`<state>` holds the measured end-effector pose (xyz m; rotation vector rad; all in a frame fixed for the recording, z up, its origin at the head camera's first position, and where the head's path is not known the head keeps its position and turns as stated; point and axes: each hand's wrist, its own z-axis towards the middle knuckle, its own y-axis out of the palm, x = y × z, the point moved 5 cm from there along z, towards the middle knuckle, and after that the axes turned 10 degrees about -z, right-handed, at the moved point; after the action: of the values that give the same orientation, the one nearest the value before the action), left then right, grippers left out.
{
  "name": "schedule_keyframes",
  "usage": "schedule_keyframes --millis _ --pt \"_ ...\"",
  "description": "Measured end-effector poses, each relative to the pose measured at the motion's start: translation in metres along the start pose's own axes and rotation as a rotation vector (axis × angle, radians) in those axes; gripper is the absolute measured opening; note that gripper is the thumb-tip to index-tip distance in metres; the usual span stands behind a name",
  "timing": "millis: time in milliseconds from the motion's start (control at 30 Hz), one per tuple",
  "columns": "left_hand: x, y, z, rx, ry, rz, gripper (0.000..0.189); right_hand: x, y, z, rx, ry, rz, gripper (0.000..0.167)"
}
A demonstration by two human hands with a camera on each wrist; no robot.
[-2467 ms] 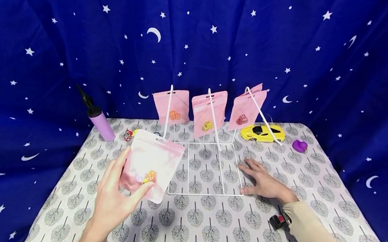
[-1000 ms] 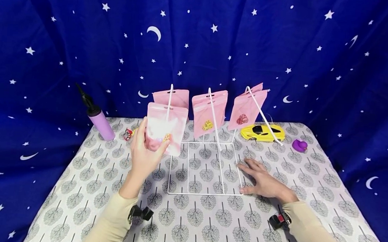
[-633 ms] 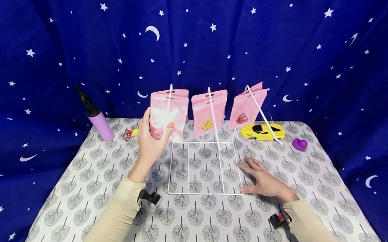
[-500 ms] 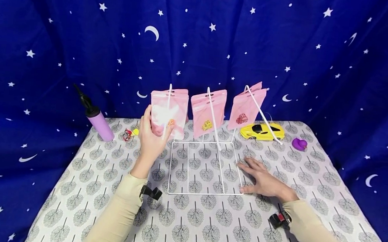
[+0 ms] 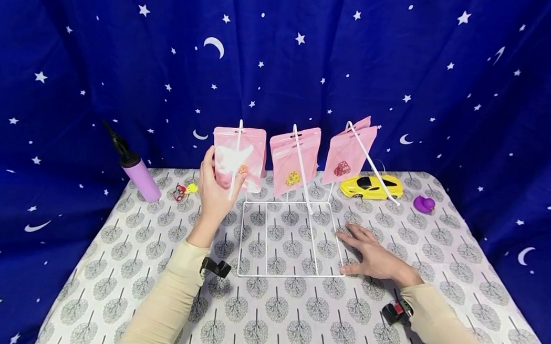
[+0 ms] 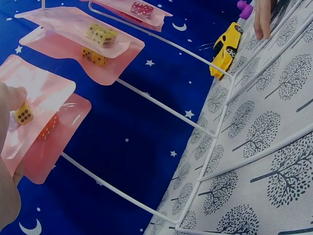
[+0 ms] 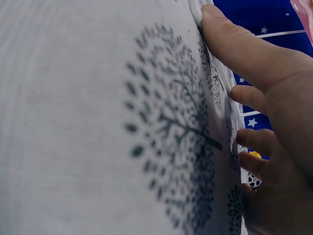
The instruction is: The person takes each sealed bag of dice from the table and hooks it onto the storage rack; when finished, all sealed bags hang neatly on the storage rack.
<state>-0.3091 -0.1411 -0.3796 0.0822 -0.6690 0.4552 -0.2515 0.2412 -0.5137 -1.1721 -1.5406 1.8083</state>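
Observation:
My left hand (image 5: 217, 197) grips a pink zip bag (image 5: 253, 152) by its lower left, thumb in front over the dice. The bag overlaps the left hook of a white wire rack (image 5: 290, 276), its slot high up near the hook's bend. In the left wrist view a yellow die (image 6: 23, 113) shows through the bag, and another pink bag (image 6: 73, 122) with orange dice hangs close behind it. My right hand (image 5: 372, 254) rests on the cloth with fingers spread, thumb and fingertips at the right side of the rack's base.
Pink bags with yellow dice (image 5: 293, 178) hang on the middle hook, and bags with red dice (image 5: 342, 168) on the right one. A yellow toy car (image 5: 371, 187) and purple duck (image 5: 424, 205) stand right. A purple pump (image 5: 143, 181) and small red-and-yellow trinkets (image 5: 181, 191) lie left.
My left hand has carried the bag up and away from me, from the left front of the rack along the left hook to the bag behind. The right hand has stayed put.

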Motion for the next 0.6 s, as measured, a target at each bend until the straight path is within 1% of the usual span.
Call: schedule_keyframes --millis 300,400,500,600 --pt "-0.002 0.0 -0.003 -0.004 -0.01 -0.008 0.09 -0.001 -0.001 0.001 0.007 -0.007 0.0 0.097" --pt "-0.005 -0.001 -0.005 -0.015 -0.035 -0.02 0.093 0.0 0.0 0.001 0.007 -0.007 -0.002 0.097" --pt "-0.011 -0.004 -0.008 -0.03 -0.082 -0.042 0.094 0.0 0.0 0.002 0.006 -0.004 -0.007 0.097" --pt "-0.018 -0.012 -0.009 -0.048 -0.115 -0.071 0.086 0.001 0.0 0.002 0.005 -0.002 -0.013 0.097"
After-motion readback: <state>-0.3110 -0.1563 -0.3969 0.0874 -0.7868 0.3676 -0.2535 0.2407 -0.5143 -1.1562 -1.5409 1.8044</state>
